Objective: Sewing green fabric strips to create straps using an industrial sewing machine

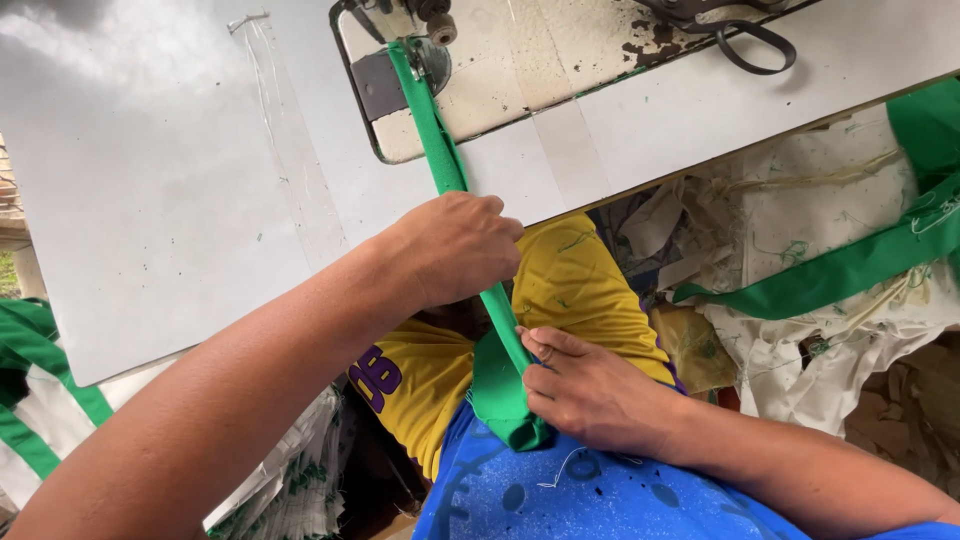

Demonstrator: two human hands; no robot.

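fingers [500,232] of the left hand [455,245] curled and clenched around a green fabric strip [440,140], at the near edge of the white table [160,200]. fingers of the right hand [590,390] pinching the folded lower end of the same strip, below the table edge, against a yellow garment [570,280] on the lap. the strip runs taut from the right hand, through the left hand, up across the table to the presser area of the sewing machine bed [520,60]. black scissors [745,40] lie beside the machine bed, on its right. blue clothing [560,495] lies beneath the right hand. more green strip [850,265] and pale fabric scraps [800,220] lie right of the table.
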